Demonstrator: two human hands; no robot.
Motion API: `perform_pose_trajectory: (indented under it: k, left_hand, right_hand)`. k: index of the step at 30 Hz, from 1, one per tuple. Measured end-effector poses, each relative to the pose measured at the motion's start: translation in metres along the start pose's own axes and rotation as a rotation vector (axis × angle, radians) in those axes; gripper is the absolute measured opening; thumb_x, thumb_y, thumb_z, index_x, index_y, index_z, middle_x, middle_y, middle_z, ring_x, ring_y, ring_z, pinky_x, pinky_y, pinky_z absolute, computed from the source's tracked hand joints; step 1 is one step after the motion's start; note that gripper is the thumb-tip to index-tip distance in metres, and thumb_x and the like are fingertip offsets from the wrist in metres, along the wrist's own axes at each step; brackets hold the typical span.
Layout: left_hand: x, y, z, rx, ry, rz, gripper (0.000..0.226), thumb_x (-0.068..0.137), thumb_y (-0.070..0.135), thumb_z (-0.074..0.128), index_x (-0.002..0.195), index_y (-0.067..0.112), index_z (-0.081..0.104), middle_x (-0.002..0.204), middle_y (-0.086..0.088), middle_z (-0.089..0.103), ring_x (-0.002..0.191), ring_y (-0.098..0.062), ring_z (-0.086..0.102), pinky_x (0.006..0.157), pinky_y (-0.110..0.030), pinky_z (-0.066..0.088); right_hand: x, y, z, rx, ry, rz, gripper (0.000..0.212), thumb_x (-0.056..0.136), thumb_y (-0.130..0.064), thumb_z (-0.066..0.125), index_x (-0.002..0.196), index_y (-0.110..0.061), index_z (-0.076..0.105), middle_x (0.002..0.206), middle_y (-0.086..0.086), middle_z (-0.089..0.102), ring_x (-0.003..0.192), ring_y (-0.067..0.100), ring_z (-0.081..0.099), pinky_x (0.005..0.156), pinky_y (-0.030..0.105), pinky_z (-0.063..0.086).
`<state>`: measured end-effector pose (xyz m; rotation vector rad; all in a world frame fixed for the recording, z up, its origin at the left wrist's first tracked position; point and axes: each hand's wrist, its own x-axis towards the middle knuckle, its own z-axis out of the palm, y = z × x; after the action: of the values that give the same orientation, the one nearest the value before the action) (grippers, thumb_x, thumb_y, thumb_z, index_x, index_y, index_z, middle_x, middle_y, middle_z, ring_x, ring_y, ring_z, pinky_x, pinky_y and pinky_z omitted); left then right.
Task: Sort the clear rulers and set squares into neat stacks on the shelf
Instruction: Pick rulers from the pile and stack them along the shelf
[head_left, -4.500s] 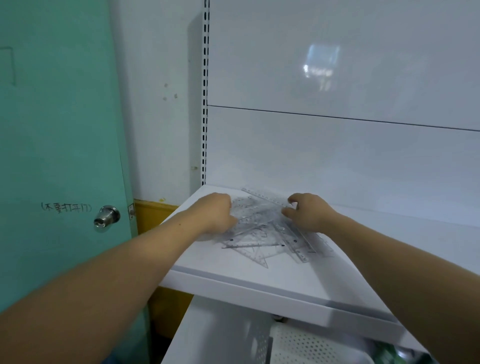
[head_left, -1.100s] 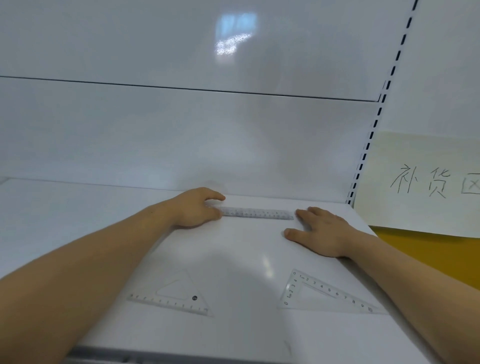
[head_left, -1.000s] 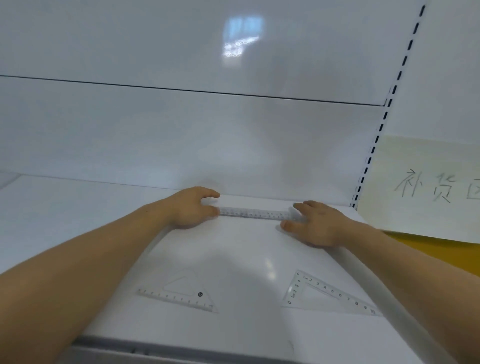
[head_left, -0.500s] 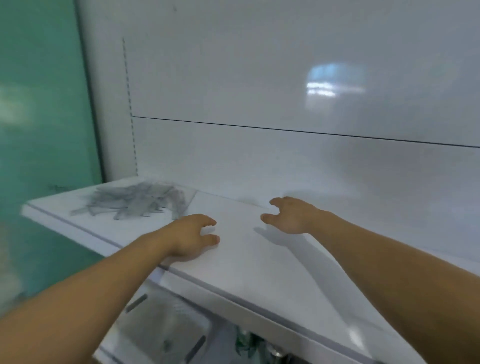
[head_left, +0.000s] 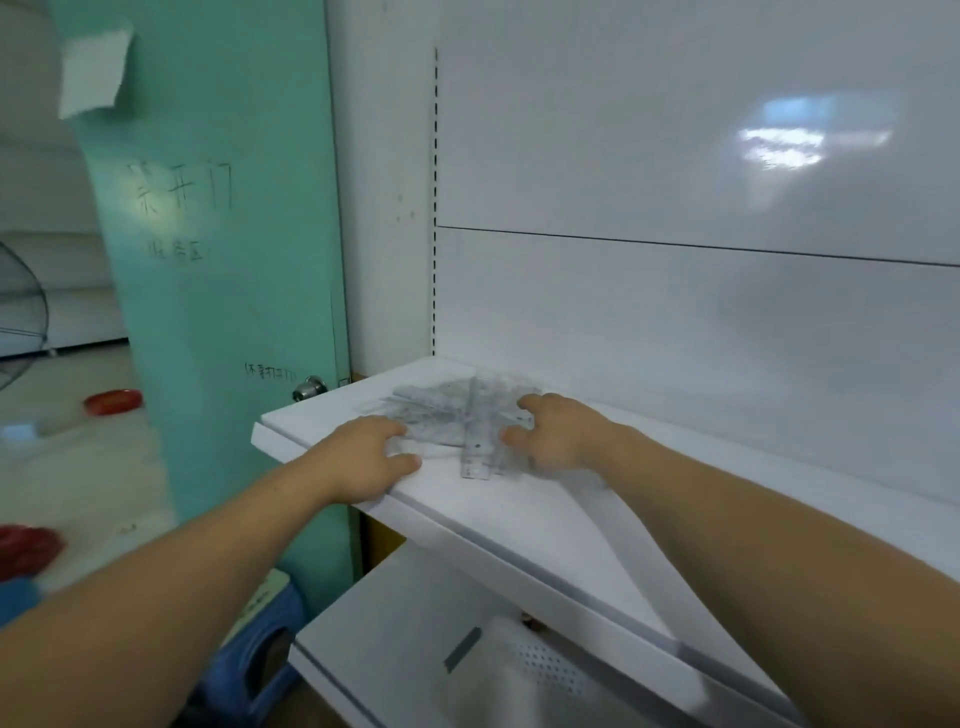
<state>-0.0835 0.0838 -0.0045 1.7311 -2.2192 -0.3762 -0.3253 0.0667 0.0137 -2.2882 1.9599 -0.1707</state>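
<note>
A head-height view looks down two bare forearms to a white shelf (head_left: 571, 519) set against a glossy white back panel. A loose pile (head_left: 441, 410) of clear rulers and set squares lies at the shelf's left end, near the back corner, with pieces crossing at many angles. One ruler (head_left: 475, 452) sticks out of the pile and points toward the front edge.

The left hand (head_left: 363, 460) rests on the shelf beside the pile's near-left side, close to the front lip. Its fingers are loosely bent and it seems to hold nothing. The right hand (head_left: 558, 431) is at the pile's right side with its fingers curled over the pieces. Motion blur hides whether it pinches one or only touches them. A green door (head_left: 234, 260) stands just left of the shelf, and a blue stool (head_left: 260, 644) sits on the floor below.

Sorting from this pile looks far from finished, and the risks come from the pile itself. The pieces are clear and overlap, so edges are hard to tell apart, and a hand could lift two as one. The shelf looks smooth, so pulling one piece may drag its neighbours. The pile sits near the shelf's left end, and a sweep from the right hand could push pieces off that end. The jutting ruler could likewise slide over the front lip if nudged.
</note>
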Motion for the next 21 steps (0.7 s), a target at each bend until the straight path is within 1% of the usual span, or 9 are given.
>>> perform_pose_trajectory:
  k: [2, 6, 8, 11, 13, 15, 16, 18, 21]
  left_hand:
    - [0.023, -0.01, 0.0, -0.009, 0.014, 0.013, 0.06, 0.092, 0.044, 0.052, 0.144, 0.019, 0.035, 0.152, 0.0, 0.031, 0.138, -0.019, 0.03, 0.111, -0.03, 0.024]
    - [0.071, -0.025, 0.001, 0.024, 0.045, 0.034, 0.065, 0.091, 0.053, 0.048, 0.146, 0.024, 0.03, 0.157, 0.001, 0.02, 0.144, -0.018, 0.017, 0.117, -0.035, 0.016]
    - [0.092, -0.032, 0.0, 0.003, 0.032, 0.038, 0.065, 0.09, 0.054, 0.049, 0.146, 0.027, 0.03, 0.157, 0.001, 0.018, 0.144, -0.019, 0.018, 0.116, -0.035, 0.016]
    - [0.116, -0.04, -0.004, -0.041, 0.06, 0.085, 0.052, 0.087, 0.05, 0.056, 0.132, 0.024, 0.05, 0.142, 0.002, 0.044, 0.129, -0.017, 0.04, 0.104, -0.03, 0.031]
    - [0.127, -0.043, -0.009, -0.058, 0.066, 0.118, 0.04, 0.087, 0.047, 0.058, 0.119, 0.023, 0.06, 0.126, 0.003, 0.055, 0.117, -0.016, 0.05, 0.096, -0.029, 0.038]
    - [0.136, -0.045, -0.014, -0.07, 0.038, 0.162, 0.032, 0.088, 0.044, 0.058, 0.11, 0.022, 0.065, 0.112, 0.004, 0.061, 0.107, -0.015, 0.055, 0.09, -0.031, 0.044]
    - [0.139, -0.044, -0.016, -0.078, 0.026, 0.191, 0.028, 0.088, 0.042, 0.059, 0.106, 0.022, 0.067, 0.106, 0.006, 0.061, 0.103, -0.014, 0.057, 0.088, -0.03, 0.045]
    - [0.145, -0.042, -0.018, -0.093, 0.011, 0.251, 0.021, 0.089, 0.037, 0.059, 0.098, 0.021, 0.07, 0.098, 0.012, 0.061, 0.097, -0.011, 0.057, 0.086, -0.029, 0.045]
    - [0.153, -0.038, -0.017, -0.055, -0.01, 0.333, 0.019, 0.09, 0.033, 0.059, 0.088, 0.017, 0.069, 0.095, 0.007, 0.061, 0.09, -0.016, 0.058, 0.084, -0.031, 0.046]
  right_hand:
    - [0.028, -0.003, 0.005, 0.011, 0.015, 0.008, 0.072, 0.092, -0.06, 0.036, 0.15, -0.02, 0.02, 0.156, 0.006, 0.024, 0.14, 0.026, 0.027, 0.113, 0.04, 0.026]
    - [0.081, -0.005, 0.011, 0.042, -0.017, 0.013, 0.08, 0.086, -0.069, 0.038, 0.149, -0.023, 0.022, 0.154, 0.008, 0.026, 0.139, 0.03, 0.029, 0.112, 0.043, 0.027]
    - [0.102, -0.005, 0.01, 0.051, -0.024, -0.014, 0.078, 0.085, -0.07, 0.041, 0.148, -0.024, 0.028, 0.151, 0.009, 0.029, 0.137, 0.031, 0.03, 0.111, 0.043, 0.028]
    - [0.121, 0.002, 0.004, 0.092, 0.008, -0.055, 0.063, 0.082, -0.065, 0.054, 0.127, -0.021, 0.049, 0.133, 0.008, 0.046, 0.118, 0.026, 0.046, 0.094, 0.036, 0.039]
    - [0.127, 0.009, -0.002, 0.129, 0.024, -0.07, 0.048, 0.08, -0.059, 0.063, 0.105, -0.02, 0.053, 0.113, 0.003, 0.052, 0.098, 0.02, 0.049, 0.078, 0.03, 0.039]
    - [0.128, 0.013, -0.008, 0.164, 0.041, -0.082, 0.037, 0.08, -0.051, 0.068, 0.094, -0.021, 0.052, 0.095, -0.001, 0.054, 0.084, 0.017, 0.049, 0.068, 0.028, 0.038]
    - [0.127, 0.014, -0.01, 0.176, 0.043, -0.087, 0.034, 0.08, -0.048, 0.07, 0.096, -0.023, 0.053, 0.09, -0.004, 0.054, 0.081, 0.016, 0.05, 0.068, 0.026, 0.038]
    - [0.122, 0.013, -0.014, 0.177, 0.015, -0.087, 0.036, 0.081, -0.045, 0.07, 0.11, -0.03, 0.056, 0.089, -0.008, 0.054, 0.081, 0.012, 0.052, 0.07, 0.022, 0.038]
    - [0.113, 0.006, -0.011, 0.091, 0.013, -0.075, 0.04, 0.082, -0.045, 0.068, 0.118, -0.029, 0.058, 0.097, -0.007, 0.05, 0.089, 0.012, 0.051, 0.074, 0.02, 0.038]
